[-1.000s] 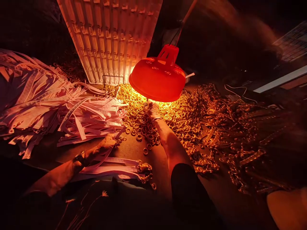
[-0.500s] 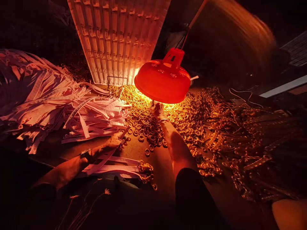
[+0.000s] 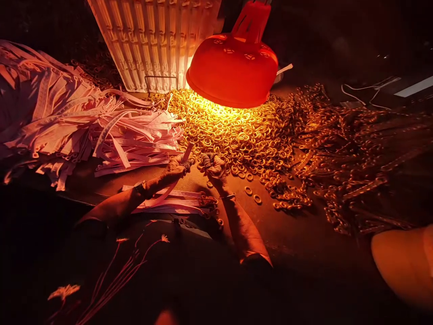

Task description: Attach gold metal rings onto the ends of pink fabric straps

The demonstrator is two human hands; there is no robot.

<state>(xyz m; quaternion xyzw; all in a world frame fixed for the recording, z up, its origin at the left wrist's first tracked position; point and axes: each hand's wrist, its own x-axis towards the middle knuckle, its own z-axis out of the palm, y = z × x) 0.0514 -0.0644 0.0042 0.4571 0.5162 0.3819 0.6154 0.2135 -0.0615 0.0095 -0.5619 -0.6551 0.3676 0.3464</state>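
Just now the person's left hand (image 3: pixel 176 168) and right hand (image 3: pixel 214 170) are close together but not touching, low over the workbench (image 3: pixel 287 234). The left hand clamps a pale webbing strip (image 3: pixel 187 153), which sticks up at a tilt. The right hand pinches a short bit of brass chain (image 3: pixel 209 158). A heap of brass rings (image 3: pixel 237 135) lies just beyond both hands under a glowing red lampshade (image 3: pixel 232 72), with a pile of pale strips (image 3: pixel 135 144) to the left.
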